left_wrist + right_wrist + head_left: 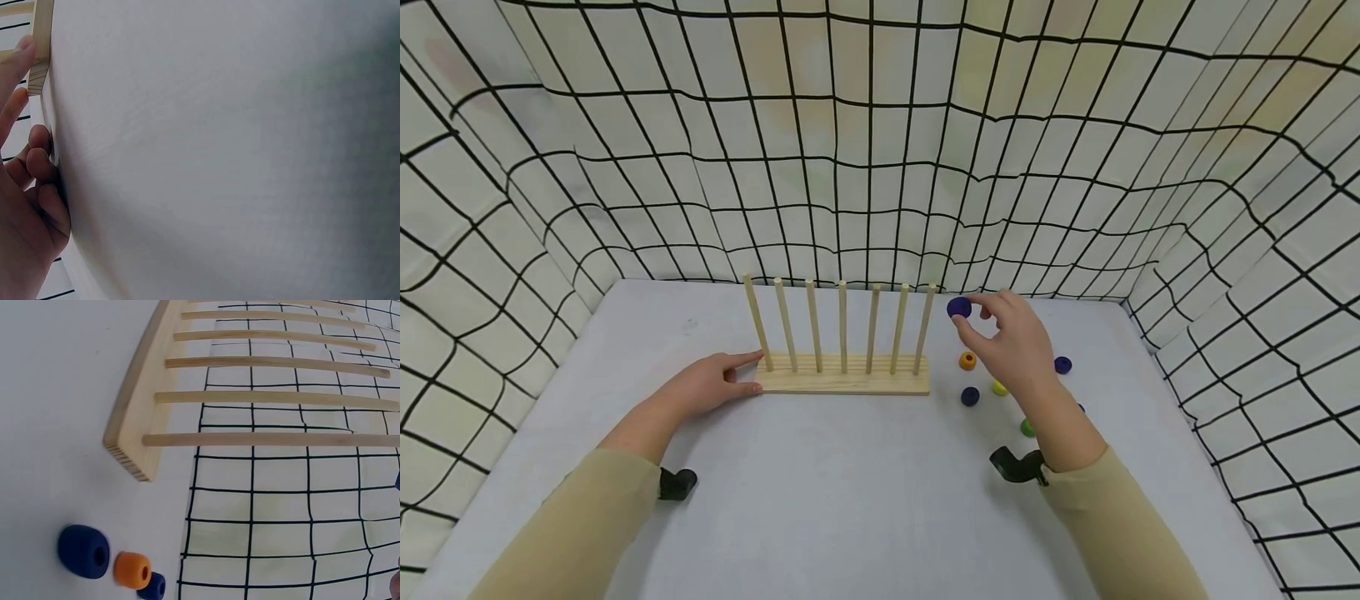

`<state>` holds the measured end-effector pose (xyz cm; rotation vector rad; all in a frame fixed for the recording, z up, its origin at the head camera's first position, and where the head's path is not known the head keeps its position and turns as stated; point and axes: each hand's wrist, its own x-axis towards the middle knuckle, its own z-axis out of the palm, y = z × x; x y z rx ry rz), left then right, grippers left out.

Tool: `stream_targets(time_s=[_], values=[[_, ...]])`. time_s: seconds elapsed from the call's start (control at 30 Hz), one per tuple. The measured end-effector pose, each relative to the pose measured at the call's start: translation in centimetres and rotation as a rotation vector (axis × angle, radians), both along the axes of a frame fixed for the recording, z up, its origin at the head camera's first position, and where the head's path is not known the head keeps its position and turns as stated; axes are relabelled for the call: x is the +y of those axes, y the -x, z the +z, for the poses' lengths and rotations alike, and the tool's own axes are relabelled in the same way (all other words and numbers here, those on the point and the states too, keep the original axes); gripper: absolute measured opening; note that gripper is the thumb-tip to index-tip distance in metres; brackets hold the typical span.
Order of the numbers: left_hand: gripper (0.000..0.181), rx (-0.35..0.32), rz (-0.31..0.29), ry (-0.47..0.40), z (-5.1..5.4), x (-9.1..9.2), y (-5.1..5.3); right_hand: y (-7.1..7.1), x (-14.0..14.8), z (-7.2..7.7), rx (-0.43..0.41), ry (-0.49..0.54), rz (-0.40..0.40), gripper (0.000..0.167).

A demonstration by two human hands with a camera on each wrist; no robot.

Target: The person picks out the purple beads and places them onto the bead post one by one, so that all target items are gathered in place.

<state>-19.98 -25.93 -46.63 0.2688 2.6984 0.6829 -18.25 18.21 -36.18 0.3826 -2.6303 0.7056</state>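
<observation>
A wooden peg rack [842,382], a flat base with a row of several upright dowels, stands on the white table. My left hand [703,385] holds the left end of its base between thumb and forefinger; in the left wrist view the fingertips touch the base's end [42,37]. To the right of the last dowel, near the height of its top, my right hand [1011,337] pinches a purple bead [958,308] between thumb and forefinger. Only a sliver of this bead and a fingertip appear at the right wrist view's edge.
Loose beads lie right of the rack: orange [967,361], dark blue [970,397], yellow [999,387], green [1027,427] and purple [1063,365]. My right forearm partly covers some. Black netting [868,167] over white walls encloses the table's back and sides.
</observation>
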Motion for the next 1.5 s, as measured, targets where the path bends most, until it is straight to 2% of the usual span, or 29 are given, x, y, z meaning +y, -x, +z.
stream_targets(time_s=[0.3, 0.53, 0.83, 1.13, 1.5], values=[[0.078, 0.001, -0.007, 0.000, -0.1, 0.0, 0.0, 0.9, -1.1, 1.5, 0.076, 0.044, 0.041, 0.037], [0.078, -0.002, -0.009, 0.001, -0.1, 0.1, 0.0, 1.1, -1.8, 2.2, 0.072, 0.064, 0.052, 0.038], [0.077, -0.003, -0.002, 0.006, -0.1, 0.0, -0.2, 1.5, -2.4, 2.0, 0.024, 0.076, 0.047, 0.038], [0.076, -0.009, -0.006, 0.009, 0.3, 0.1, -0.3, 1.9, -2.7, 1.9, 0.028, 0.085, 0.043, 0.036], [0.078, -0.011, 0.003, 0.014, -0.1, 0.0, 0.1, 2.4, -3.2, 2.0, -0.020, 0.094, 0.047, 0.037]])
